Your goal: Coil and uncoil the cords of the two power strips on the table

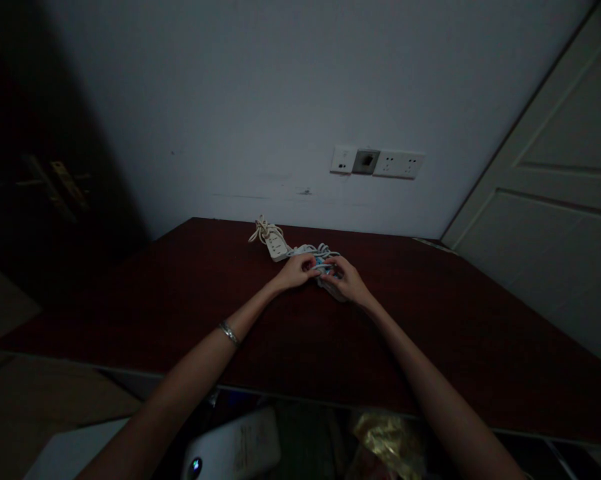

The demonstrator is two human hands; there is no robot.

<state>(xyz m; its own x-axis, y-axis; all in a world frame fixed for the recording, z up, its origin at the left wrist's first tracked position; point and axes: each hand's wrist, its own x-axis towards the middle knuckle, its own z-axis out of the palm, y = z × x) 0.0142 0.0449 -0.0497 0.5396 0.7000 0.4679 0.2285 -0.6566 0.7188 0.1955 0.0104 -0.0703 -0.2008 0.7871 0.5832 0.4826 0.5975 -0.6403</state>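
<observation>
Both my arms reach out over a dark red table (180, 293). My left hand (296, 271) and my right hand (346, 280) meet at a bundle of white and bluish cable (321, 256), fingers curled and pinched on it. Just behind the bundle, to the left, lies a cream power strip (275, 245) with its cord coiled and tied (263, 230). A metal bangle (229, 333) circles my left wrist. What the cable bundle belongs to is hidden under my fingers.
A white wall stands behind the table with a row of wall sockets (377, 162). A white panelled door (555, 207) is at the right, a dark door with a brass handle (63, 183) at the left. Below the table's near edge lie a white device (233, 450) and a gold wrapper (387, 440).
</observation>
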